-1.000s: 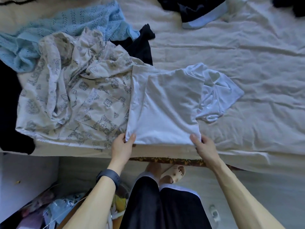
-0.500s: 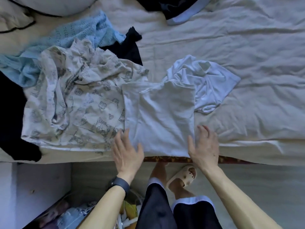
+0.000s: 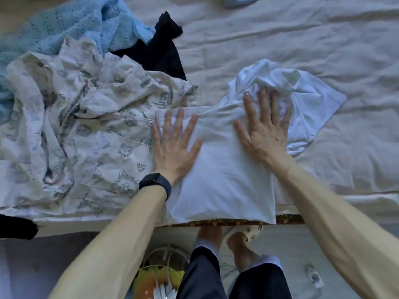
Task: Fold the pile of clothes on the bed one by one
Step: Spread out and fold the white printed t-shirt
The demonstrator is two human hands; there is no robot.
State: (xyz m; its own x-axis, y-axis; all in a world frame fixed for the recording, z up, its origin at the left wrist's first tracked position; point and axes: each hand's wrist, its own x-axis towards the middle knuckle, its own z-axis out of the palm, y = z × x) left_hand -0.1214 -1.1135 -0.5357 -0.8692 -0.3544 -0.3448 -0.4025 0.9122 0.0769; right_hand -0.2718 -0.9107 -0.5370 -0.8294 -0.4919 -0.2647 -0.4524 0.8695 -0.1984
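Observation:
A white T-shirt [image 3: 224,182] lies partly folded at the bed's near edge, its crumpled top end bunched toward the far right. My left hand [image 3: 174,145] lies flat with spread fingers on the shirt's left side. My right hand [image 3: 264,130] presses flat on the upper right part, fingertips reaching into the bunched fabric. Beside the shirt on the left sprawls a cream printed garment [image 3: 82,134]. Behind that lie a light blue knitted piece [image 3: 82,24] and a black garment [image 3: 162,50].
The bed [image 3: 302,35] is covered with a wrinkled pale sheet. A dark cloth [image 3: 15,226] hangs at the bed's left near edge. Below, on the floor, are my legs, a sandal [image 3: 250,230] and a basket of clutter [image 3: 155,277].
Both hands have slid from the shirt's near edge up over it, palms flat, smoothing it. The view has moved closer to the bed.

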